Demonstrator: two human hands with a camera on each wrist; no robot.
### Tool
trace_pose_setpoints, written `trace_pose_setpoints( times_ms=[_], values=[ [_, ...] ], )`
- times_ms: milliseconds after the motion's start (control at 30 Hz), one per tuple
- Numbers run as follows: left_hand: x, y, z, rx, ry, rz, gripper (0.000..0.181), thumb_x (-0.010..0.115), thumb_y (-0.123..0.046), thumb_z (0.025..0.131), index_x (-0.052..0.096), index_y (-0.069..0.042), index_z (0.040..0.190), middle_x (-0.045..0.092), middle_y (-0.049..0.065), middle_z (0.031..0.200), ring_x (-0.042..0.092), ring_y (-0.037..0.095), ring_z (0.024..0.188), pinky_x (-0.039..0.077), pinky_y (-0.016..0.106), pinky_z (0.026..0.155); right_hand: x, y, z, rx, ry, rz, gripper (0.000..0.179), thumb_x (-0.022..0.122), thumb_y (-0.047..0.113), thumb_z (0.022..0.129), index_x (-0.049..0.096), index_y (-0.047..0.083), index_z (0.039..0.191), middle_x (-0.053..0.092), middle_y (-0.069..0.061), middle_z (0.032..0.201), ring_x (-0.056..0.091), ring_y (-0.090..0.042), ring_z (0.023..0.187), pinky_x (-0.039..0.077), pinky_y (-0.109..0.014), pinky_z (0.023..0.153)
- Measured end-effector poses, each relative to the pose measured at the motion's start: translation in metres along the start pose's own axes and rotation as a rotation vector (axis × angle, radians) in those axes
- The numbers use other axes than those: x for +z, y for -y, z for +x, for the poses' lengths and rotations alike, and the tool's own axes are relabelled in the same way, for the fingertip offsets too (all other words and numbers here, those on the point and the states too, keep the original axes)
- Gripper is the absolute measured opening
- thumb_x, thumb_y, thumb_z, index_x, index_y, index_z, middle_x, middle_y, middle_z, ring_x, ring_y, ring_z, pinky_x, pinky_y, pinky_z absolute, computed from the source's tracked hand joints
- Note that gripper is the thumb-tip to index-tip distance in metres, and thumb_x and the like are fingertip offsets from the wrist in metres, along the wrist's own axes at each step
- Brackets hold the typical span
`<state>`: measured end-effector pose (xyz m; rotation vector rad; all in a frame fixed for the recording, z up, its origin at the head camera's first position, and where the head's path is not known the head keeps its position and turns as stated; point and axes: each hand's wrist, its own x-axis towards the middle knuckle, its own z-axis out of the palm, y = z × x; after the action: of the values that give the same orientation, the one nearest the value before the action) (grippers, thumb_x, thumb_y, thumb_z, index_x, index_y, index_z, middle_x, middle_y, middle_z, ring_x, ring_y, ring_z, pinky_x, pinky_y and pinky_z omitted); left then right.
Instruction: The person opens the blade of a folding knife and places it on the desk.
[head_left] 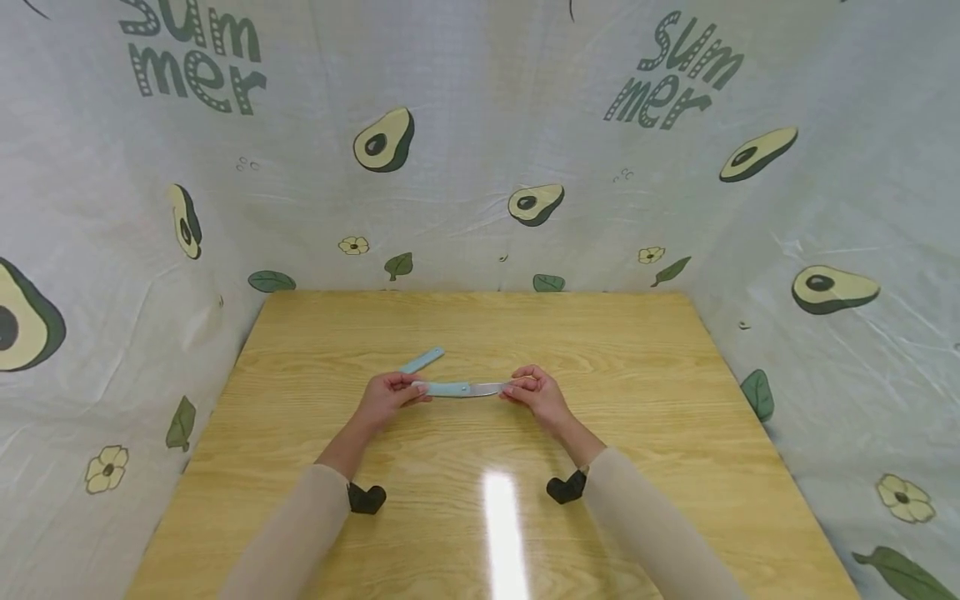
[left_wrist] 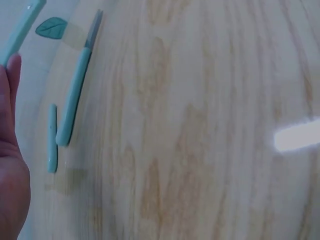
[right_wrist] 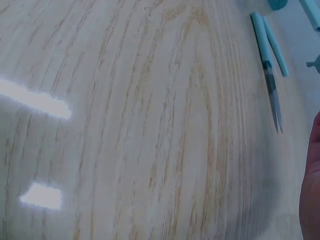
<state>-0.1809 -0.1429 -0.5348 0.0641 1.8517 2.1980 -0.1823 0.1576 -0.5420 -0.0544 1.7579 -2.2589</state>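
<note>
Between my two hands in the head view is a folding knife (head_left: 450, 389), its light blue handle to the left and its metal blade to the right. My left hand (head_left: 390, 398) pinches the handle end; the thumb and fingers of my right hand (head_left: 538, 393) pinch the blade end. Just behind, a short light blue strip (head_left: 425, 360) slants away, partly hidden by the left hand. In the left wrist view, a blue handle (left_wrist: 21, 31) rises from the fingers. Below it, a blue-handled knife shape (left_wrist: 75, 95) shows at the table; whether it is a reflection, I cannot tell.
A pale wooden table (head_left: 630, 417) spreads around the hands, with a bright light reflection (head_left: 501, 525) near the front. White cloth (head_left: 465, 267) printed with avocados and leaves hangs behind and at both sides. Black wrist mounts (head_left: 366, 499) sit under both wrists.
</note>
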Motion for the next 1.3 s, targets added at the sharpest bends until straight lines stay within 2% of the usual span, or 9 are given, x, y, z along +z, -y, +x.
trace_pose_setpoints(
  times_ms=[100,200,267,333,433,633,733,967,1300],
  values=[
    [0.003,0.005,0.001,-0.055,-0.119,0.061,0.034,0.067,-0.001,0.089,0.059,0.017,0.117,0.07,0.0,0.086,0.074,0.019,0.081,0.059,0.034,0.085,0.001,-0.004,0.0,0.01,-0.036,0.005,0.022,0.055,-0.009,0.092,0.046,-0.003,0.11,0.073,0.006,0.077,0.073,-0.01,0.075,0.06,-0.028,0.081],
    [0.009,0.011,-0.002,-0.129,-0.274,0.188,0.038,0.074,-0.014,0.086,0.066,0.004,0.117,0.07,0.002,0.089,0.074,0.016,0.081,0.06,0.032,0.082,0.005,-0.01,0.001,0.03,-0.092,0.01,0.023,0.056,-0.01,0.091,0.045,-0.004,0.111,0.071,0.005,0.074,0.073,-0.011,0.075,0.06,-0.028,0.079],
    [0.013,0.016,-0.004,-0.156,-0.363,0.275,0.038,0.078,-0.023,0.083,0.071,-0.004,0.115,0.071,0.004,0.09,0.072,0.011,0.079,0.06,0.025,0.075,0.009,-0.013,0.002,0.065,-0.135,0.004,0.026,0.058,-0.01,0.09,0.045,-0.005,0.112,0.07,0.004,0.073,0.073,-0.011,0.075,0.06,-0.025,0.076],
    [0.015,0.021,-0.006,-0.171,-0.426,0.351,0.039,0.08,-0.03,0.08,0.073,-0.009,0.112,0.071,0.005,0.092,0.071,0.01,0.08,0.056,0.019,0.07,0.013,-0.015,0.002,0.122,-0.179,-0.012,0.027,0.06,-0.011,0.089,0.044,-0.005,0.11,0.07,0.001,0.075,0.072,-0.013,0.073,0.061,-0.024,0.073],
    [0.018,0.03,-0.007,-0.176,-0.496,0.432,0.038,0.08,-0.034,0.079,0.074,-0.012,0.11,0.072,0.005,0.095,0.067,0.012,0.085,0.051,0.019,0.072,0.018,-0.017,0.002,0.201,-0.244,-0.078,0.028,0.064,-0.009,0.087,0.043,-0.001,0.102,0.07,-0.005,0.077,0.071,-0.013,0.068,0.06,-0.021,0.066],
    [0.024,0.039,-0.008,-0.184,-0.564,0.484,0.039,0.079,-0.03,0.08,0.072,-0.009,0.112,0.071,0.01,0.102,0.065,0.021,0.096,0.054,0.027,0.078,0.026,-0.017,0.003,0.26,-0.325,-0.202,0.043,0.072,-0.008,0.081,0.032,0.008,0.087,0.061,-0.007,0.07,0.068,-0.01,0.056,0.057,-0.017,0.057],
    [0.026,0.04,-0.009,-0.178,-0.584,0.475,0.039,0.078,-0.028,0.081,0.072,-0.007,0.112,0.07,0.012,0.102,0.065,0.023,0.096,0.055,0.027,0.076,0.027,-0.017,0.005,0.269,-0.34,-0.249,0.046,0.075,-0.007,0.079,0.031,0.009,0.086,0.057,-0.006,0.065,0.065,-0.008,0.051,0.055,-0.016,0.052],
    [0.028,0.04,-0.01,-0.161,-0.624,0.489,0.046,0.08,-0.025,0.079,0.068,-0.003,0.118,0.07,0.015,0.103,0.065,0.026,0.097,0.057,0.032,0.079,0.03,-0.016,0.009,0.294,-0.359,-0.393,0.051,0.082,0.002,0.074,0.032,0.01,0.086,0.061,-0.005,0.056,0.064,-0.009,0.045,0.053,-0.017,0.047],
    [0.028,0.038,-0.008,-0.165,-0.618,0.508,0.045,0.08,-0.023,0.08,0.067,-0.004,0.118,0.067,0.015,0.105,0.062,0.028,0.098,0.055,0.038,0.082,0.033,-0.014,0.009,0.297,-0.366,-0.519,0.053,0.085,0.007,0.071,0.034,0.011,0.084,0.057,-0.004,0.058,0.062,-0.009,0.043,0.052,-0.017,0.045]
  ],
)
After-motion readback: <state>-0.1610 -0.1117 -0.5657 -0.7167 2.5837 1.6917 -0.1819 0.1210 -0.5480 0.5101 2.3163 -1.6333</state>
